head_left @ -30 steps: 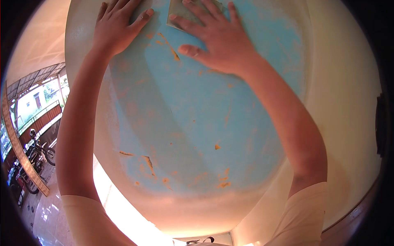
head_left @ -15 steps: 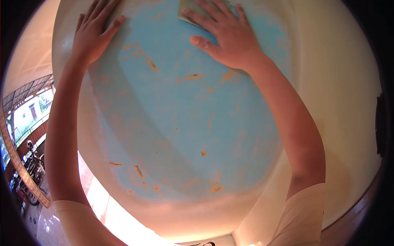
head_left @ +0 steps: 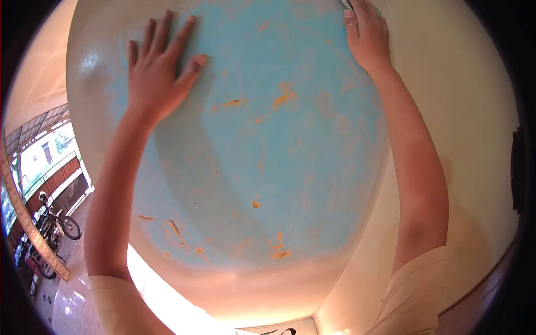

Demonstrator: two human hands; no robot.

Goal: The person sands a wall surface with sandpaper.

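Note:
A large blue patch (head_left: 312, 167) with orange marks and small chipped spots covers most of the pale surface in front of me. Flat against its upper left part lies my left hand (head_left: 159, 75), fingers spread and holding nothing. My right hand (head_left: 368, 39) is at the patch's upper right edge, its fingers bent around a thin sheet (head_left: 347, 5). Only a small edge of that sheet shows; the rest is hidden by the hand or out of frame.
A cream wall (head_left: 458, 111) rises on the right, meeting the patched surface at a corner. Far left, past a curved edge strip (head_left: 33, 231), are motorcycles (head_left: 53, 223) on a tiled floor and a railing.
My right hand has moved right and up with the sheet, and its fingers are now bent around it. My left hand has shifted right and slightly down, still spread.

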